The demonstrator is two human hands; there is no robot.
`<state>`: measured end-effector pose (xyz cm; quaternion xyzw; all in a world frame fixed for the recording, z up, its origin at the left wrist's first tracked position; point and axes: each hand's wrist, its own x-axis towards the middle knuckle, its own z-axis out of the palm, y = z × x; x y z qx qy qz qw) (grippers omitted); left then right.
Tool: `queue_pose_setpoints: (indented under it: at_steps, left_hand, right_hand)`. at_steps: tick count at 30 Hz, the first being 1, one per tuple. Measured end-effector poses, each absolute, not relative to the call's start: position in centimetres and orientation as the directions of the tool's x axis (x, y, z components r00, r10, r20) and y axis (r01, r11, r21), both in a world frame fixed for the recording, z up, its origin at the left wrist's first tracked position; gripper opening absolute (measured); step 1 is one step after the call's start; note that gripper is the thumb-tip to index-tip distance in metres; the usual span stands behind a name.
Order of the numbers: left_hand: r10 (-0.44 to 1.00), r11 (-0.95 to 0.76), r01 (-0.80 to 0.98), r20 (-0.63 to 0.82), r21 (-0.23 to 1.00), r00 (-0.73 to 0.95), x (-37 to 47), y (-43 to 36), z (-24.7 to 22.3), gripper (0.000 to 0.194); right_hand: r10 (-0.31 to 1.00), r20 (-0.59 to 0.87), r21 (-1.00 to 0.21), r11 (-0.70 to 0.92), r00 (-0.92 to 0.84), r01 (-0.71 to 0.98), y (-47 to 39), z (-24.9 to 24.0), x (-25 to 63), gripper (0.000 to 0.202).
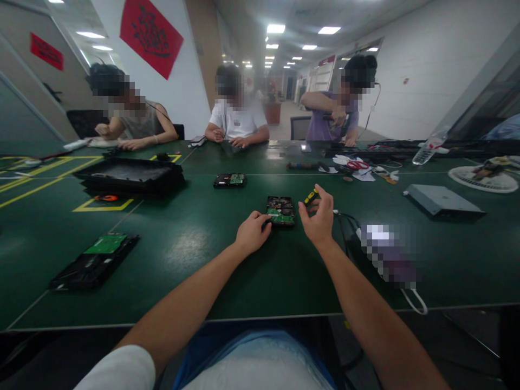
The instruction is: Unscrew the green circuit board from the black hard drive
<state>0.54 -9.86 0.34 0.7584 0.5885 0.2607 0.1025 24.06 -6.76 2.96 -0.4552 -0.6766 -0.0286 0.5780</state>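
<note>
Head view: a hard drive (280, 218) with an exposed green circuit board lies on the green counter (227, 292) between the two hands; the fingers of the left hand (252, 233) touch its left edge, but whether this grip is clamped on it cannot be determined. The right hand (320, 219), just beside the drive's right side, has its grip closed on a yellow-and-black tool (311, 196). A second drive (229, 180) lies farther back, to the left.
</note>
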Motion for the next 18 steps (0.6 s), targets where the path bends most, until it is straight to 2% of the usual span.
queue_pose_setpoints:
  at_steps: [18]
  left_hand:
    - [0.942, -0.293, 0.836, 0.288, 0.464, 0.171, 0.54, -9.86, 0.30, 0.033]
  right_hand:
    - [0.579, 0.813, -0.474, 0.599, 0.060, 0.645, -7.06, 3.27, 23.81, 0.063]
